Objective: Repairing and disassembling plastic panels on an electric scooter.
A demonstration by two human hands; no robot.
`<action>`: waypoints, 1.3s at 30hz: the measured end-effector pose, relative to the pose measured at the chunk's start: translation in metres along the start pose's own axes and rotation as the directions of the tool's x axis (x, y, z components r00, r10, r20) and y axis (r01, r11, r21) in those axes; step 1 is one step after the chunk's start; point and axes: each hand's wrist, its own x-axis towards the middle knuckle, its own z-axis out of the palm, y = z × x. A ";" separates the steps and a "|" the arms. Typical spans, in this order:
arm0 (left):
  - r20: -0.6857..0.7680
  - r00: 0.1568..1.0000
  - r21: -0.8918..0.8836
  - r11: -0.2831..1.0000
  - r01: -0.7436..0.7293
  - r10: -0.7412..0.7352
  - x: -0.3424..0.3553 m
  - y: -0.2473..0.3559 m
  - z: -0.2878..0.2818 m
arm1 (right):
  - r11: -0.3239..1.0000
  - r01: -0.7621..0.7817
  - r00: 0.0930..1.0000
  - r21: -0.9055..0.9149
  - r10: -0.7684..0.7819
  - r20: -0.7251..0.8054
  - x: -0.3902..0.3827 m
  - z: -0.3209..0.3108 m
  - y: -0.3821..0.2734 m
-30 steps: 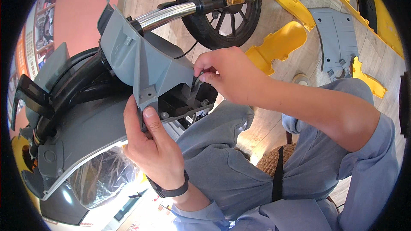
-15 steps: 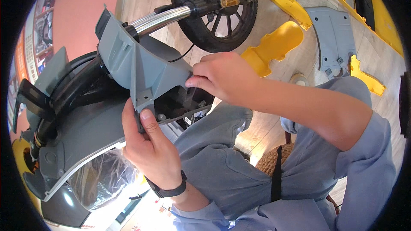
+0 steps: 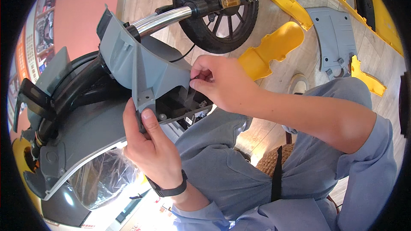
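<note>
A grey plastic fairing (image 3: 160,70) wraps the chrome fork tubes (image 3: 165,20) of a scooter that lies tipped over in front of me. My left hand (image 3: 156,145) grips the fairing's lower corner, thumb on top and fingers underneath. At the fairing's right edge, my right hand (image 3: 222,81) is closed in a pinch. A small dark bit shows between its thumb and finger, too small to name. Below the fairing lies an open dark cavity (image 3: 171,105). A dark grey body panel (image 3: 92,126) extends from there to the lower left.
The spoked front wheel (image 3: 224,13) stands beyond the fork. Yellow body panels (image 3: 274,47) and a grey panel (image 3: 334,38) lie on the wooden floor to the right. A clear windshield or lamp cover (image 3: 102,179) glints at lower left. My knees flank the work.
My right hand has shifted slightly, its fingers now curled into a tighter pinch at the fairing's edge. My left hand keeps its hold on the corner.
</note>
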 end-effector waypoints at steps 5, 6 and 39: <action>-0.007 1.000 0.000 1.000 -0.007 0.007 0.000 -0.001 0.002 | 0.978 0.063 0.997 -0.197 -0.051 0.062 0.005 -0.012 -0.005; -0.011 1.000 -0.016 1.000 -0.014 0.014 0.000 -0.003 0.000 | 0.978 0.064 0.997 -0.198 -0.052 0.064 0.006 -0.013 -0.008; -0.004 1.000 0.001 1.000 -0.003 0.003 0.000 -0.003 0.000 | 0.819 0.242 0.965 -0.521 -0.146 0.219 0.011 -0.018 -0.001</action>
